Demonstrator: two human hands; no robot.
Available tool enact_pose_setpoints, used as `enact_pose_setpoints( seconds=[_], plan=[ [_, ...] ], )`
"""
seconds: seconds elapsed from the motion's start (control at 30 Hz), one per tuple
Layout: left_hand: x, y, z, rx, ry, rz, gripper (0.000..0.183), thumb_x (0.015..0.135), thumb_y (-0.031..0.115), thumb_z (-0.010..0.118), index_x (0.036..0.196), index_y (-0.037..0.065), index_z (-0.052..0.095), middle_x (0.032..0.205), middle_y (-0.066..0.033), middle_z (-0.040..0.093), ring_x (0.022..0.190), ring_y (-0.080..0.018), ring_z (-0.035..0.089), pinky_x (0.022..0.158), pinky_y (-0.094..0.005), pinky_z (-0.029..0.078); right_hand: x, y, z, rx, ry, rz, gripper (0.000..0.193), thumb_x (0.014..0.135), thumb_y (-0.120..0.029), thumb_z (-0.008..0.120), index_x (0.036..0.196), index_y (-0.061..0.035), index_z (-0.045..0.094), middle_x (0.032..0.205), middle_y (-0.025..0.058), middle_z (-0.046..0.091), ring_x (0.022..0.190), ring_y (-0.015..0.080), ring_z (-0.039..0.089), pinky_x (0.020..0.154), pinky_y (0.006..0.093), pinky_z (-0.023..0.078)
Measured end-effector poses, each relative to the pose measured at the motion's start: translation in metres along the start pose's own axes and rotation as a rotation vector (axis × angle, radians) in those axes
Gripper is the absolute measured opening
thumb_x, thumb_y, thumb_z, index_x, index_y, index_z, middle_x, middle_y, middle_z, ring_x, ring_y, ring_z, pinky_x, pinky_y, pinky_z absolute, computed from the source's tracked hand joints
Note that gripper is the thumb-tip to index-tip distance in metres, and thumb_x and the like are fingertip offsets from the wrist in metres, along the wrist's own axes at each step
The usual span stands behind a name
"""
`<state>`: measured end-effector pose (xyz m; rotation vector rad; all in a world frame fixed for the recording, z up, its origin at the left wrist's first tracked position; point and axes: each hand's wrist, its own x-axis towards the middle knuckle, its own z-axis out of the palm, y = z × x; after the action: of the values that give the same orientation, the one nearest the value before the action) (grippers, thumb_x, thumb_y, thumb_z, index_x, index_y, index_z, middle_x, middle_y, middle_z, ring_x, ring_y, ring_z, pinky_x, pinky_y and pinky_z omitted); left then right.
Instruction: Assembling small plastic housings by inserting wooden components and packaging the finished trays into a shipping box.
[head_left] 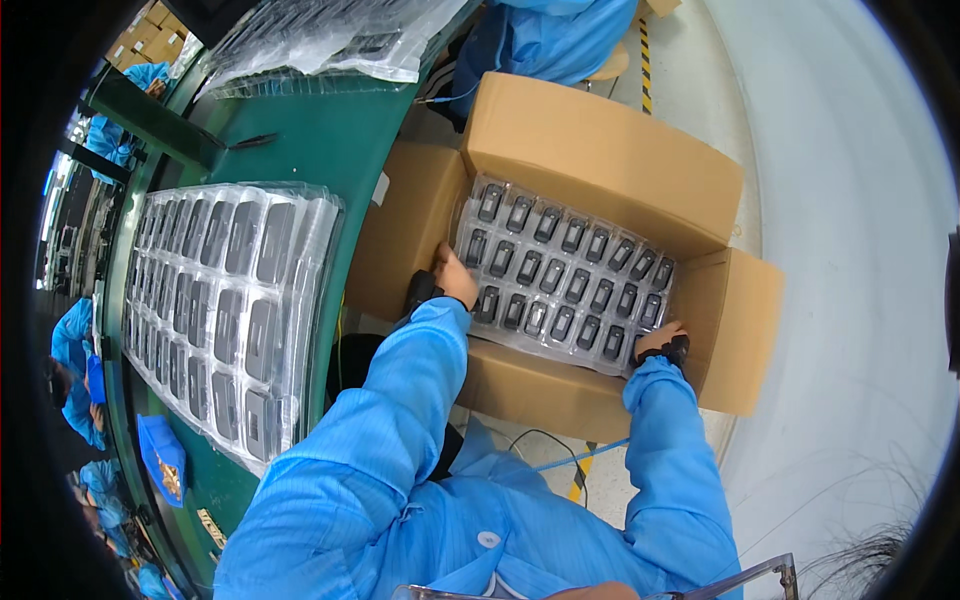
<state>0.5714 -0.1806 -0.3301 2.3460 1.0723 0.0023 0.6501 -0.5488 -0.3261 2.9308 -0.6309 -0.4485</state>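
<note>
A clear plastic blister tray (pixel 569 258) with rows of small dark oblong devices sits inside an open cardboard box (pixel 600 145). My left hand (pixel 456 277) grips the tray's left edge, at the box's left side. On the opposite side, my right hand (pixel 660 340) is closed at the tray's lower right corner. The tips of the fingers on both hands are partly hidden by the tray and its edge. Both wrists wear dark bands, and blue sleeves cover my arms.
Left of the box, a green workbench (pixel 300 150) carries another stack of filled blister trays (pixel 225 310). Further trays (pixel 330 50) lie at its far end. A blue bin (pixel 162 458) with small parts rests nearer. A person in blue (pixel 535 45) is beyond the box.
</note>
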Motion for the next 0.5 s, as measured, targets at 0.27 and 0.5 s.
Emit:
enact_pose_setpoints(
  seconds=[0.27,0.5],
  plan=[
    [0.004,-0.022,0.013,0.100,0.104,0.193,0.075,0.079,0.003,0.070,0.144,0.003,0.032,0.116,-0.0287,0.061,0.108,-0.0481,0.058,0.095,-0.0504,0.045,0.004,0.000,0.007,-0.008,0.003,-0.082,0.040,0.088,-0.009,0.055,0.126,-0.0004,0.048,0.106,0.0263,0.058,0.097,0.0368,0.062,0.083,0.0437,0.051],
    [0.018,-0.030,0.017,0.100,-0.147,-0.010,0.062,0.091,0.000,0.054,0.147,0.008,0.028,0.101,-0.0265,0.066,0.095,-0.0448,0.064,0.086,-0.0455,0.052,0.047,0.016,0.059,0.200,0.086,-0.013,0.033,0.097,-0.023,0.049,0.122,-0.0017,0.052,0.107,0.0235,0.064,0.099,0.0375,0.064,0.087,0.0463,0.049]
  ],
)
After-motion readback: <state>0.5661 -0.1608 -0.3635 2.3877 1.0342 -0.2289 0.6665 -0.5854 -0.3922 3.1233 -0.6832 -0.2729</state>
